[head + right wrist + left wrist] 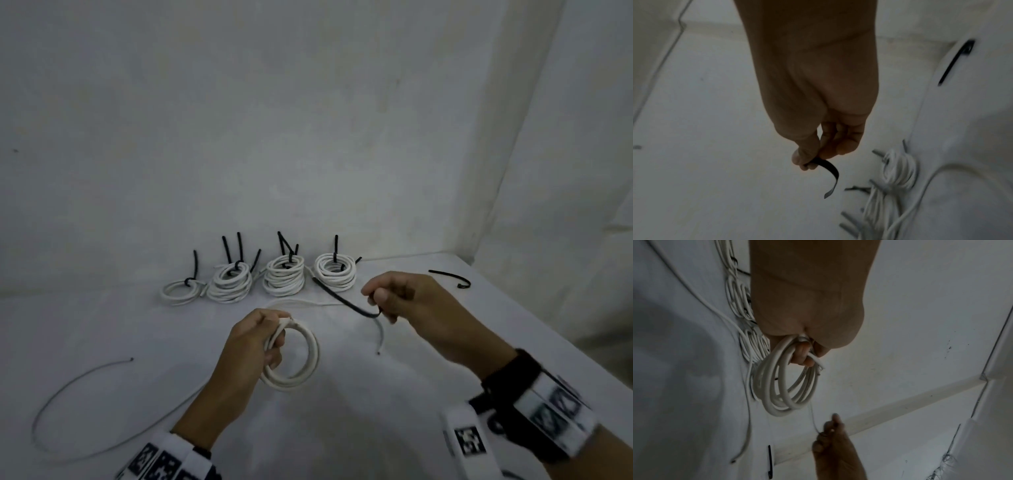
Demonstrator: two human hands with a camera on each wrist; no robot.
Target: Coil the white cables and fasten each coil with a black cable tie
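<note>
Head view: left hand (248,346) grips the white coil (297,358), lifted just above the table (428,370); right hand (411,305) pinches a black cable tie (342,298) beside it. Four tied coils (284,277) line the wall, a spare tie (450,277) far right.

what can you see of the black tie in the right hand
The black tie is a thin, flat, flexible strip, plastic by the look of it. The right hand pinches one end between thumb and fingers; the rest curves free in the air above the table toward the finished coils, touching nothing else. It is not yet round the coil held by the left hand.
</note>
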